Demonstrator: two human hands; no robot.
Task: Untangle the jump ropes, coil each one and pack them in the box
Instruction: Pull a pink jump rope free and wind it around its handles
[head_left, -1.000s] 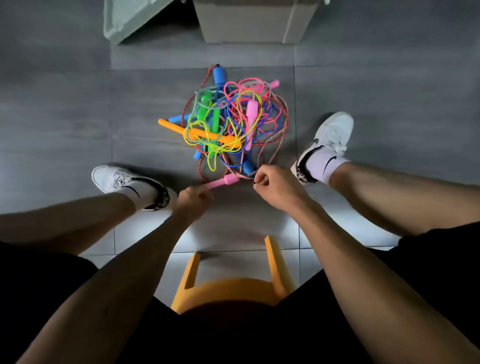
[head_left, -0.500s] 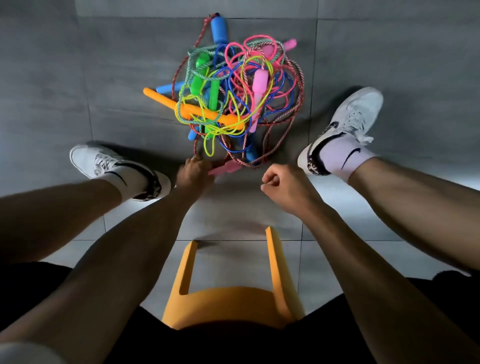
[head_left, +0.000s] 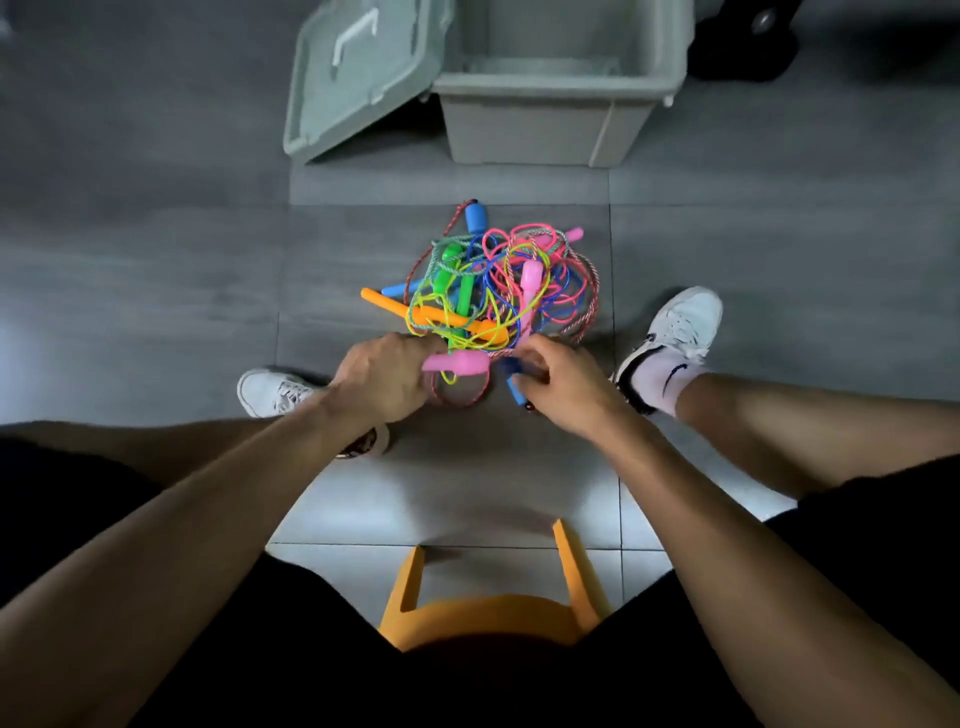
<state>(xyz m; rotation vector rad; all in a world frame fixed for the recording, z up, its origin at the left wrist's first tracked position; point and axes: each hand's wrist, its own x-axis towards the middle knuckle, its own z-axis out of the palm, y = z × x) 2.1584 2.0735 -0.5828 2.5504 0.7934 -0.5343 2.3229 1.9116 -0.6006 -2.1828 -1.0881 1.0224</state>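
Note:
A tangle of jump ropes (head_left: 498, 280) in pink, blue, green, yellow and orange lies on the grey floor between my feet. My left hand (head_left: 384, 376) grips a pink handle (head_left: 460, 362) at the near edge of the pile. My right hand (head_left: 563, 387) holds a blue handle (head_left: 515, 387) beside it, fingers curled round it. A red-and-white braided rope (head_left: 460, 402) loops on the floor under both hands. The open grey box (head_left: 540, 83) stands beyond the pile.
The box's lid (head_left: 358, 73) leans open against its left side. My white shoes sit at the left (head_left: 275, 392) and right (head_left: 680, 327) of the pile. An orange stool (head_left: 488, 608) is under me. A dark object (head_left: 748, 36) stands at the far right.
My left hand has lifted the pink handle off the floor. My right hand went from a bare fist to holding the blue handle. The view tilted up, so the box shows again.

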